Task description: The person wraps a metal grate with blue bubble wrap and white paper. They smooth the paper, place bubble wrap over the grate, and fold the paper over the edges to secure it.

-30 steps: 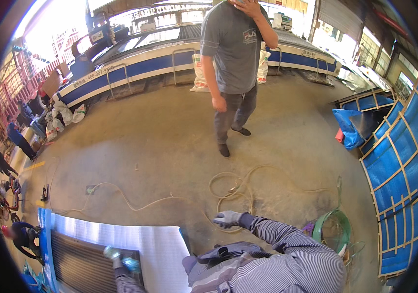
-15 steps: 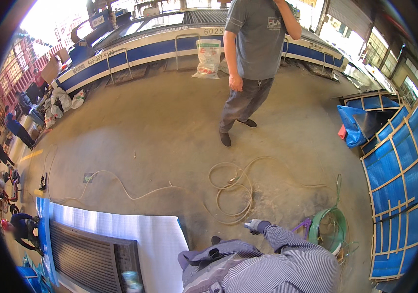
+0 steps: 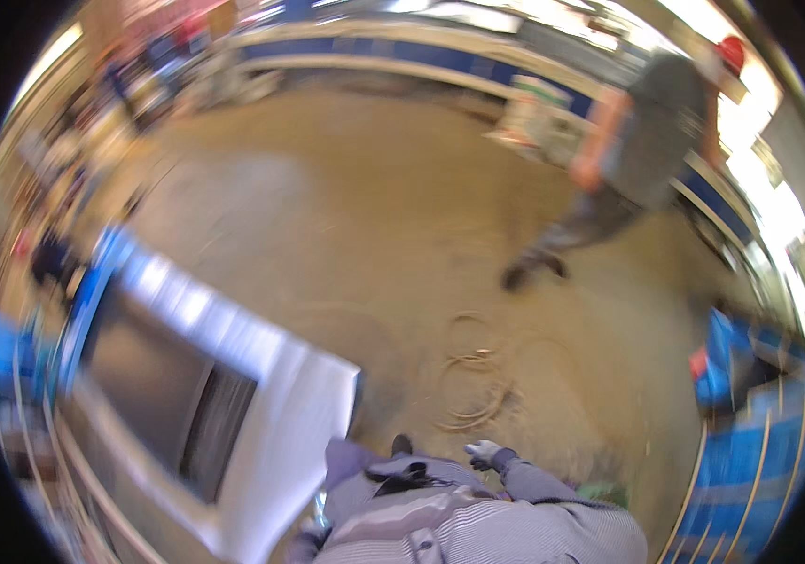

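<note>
Hand (image 3: 483, 455) near round hose loops (image 3: 470, 358)

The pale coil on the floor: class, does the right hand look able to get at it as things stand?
Probably not without stooping: the right hand appears to be well above the floor, where the coil lies. Nothing visible stands between them, though, so the way looks free.

Blur smears the dark panel (image 3: 144, 348) at eight o'clock and a person (image 3: 658, 132) at two, a sleeve (image 3: 548, 484) partly hides a green object (image 3: 609, 492) near five, and the left hand (image 3: 315, 524) at seven is indistinct.
</note>
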`<act>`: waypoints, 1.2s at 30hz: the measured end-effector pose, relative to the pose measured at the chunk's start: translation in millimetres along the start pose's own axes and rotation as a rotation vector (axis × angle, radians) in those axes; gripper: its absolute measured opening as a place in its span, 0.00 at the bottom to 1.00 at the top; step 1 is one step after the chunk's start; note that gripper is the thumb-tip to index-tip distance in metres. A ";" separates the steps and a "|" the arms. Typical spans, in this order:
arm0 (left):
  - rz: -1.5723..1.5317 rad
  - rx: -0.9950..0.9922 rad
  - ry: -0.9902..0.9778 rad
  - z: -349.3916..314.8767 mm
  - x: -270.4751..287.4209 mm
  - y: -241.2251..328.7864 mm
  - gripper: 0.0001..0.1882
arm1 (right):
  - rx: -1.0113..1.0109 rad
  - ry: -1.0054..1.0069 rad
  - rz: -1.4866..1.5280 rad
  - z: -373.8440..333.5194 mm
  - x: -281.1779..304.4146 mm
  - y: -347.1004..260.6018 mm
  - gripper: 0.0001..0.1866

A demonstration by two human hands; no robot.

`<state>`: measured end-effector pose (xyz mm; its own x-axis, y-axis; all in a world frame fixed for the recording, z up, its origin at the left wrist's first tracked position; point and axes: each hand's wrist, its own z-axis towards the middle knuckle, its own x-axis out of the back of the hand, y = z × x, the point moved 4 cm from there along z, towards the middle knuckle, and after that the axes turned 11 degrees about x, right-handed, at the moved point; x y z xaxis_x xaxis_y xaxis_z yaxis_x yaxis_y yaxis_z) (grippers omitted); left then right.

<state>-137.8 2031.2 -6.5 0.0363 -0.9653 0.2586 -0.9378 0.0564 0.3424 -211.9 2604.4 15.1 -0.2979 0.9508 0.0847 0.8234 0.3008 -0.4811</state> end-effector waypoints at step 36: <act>0.027 -0.714 0.289 -236.4 139.6 -38.3 0.52 | 0.289 -0.583 0.365 -122.8 -522.8 -146.4 0.14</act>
<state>-15.2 1954.7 230.1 0.1972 -0.8616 0.4676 -0.4931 0.3251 0.8069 -117.4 2072.3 148.4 -0.3037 0.7691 -0.5624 0.7832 -0.1346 -0.6070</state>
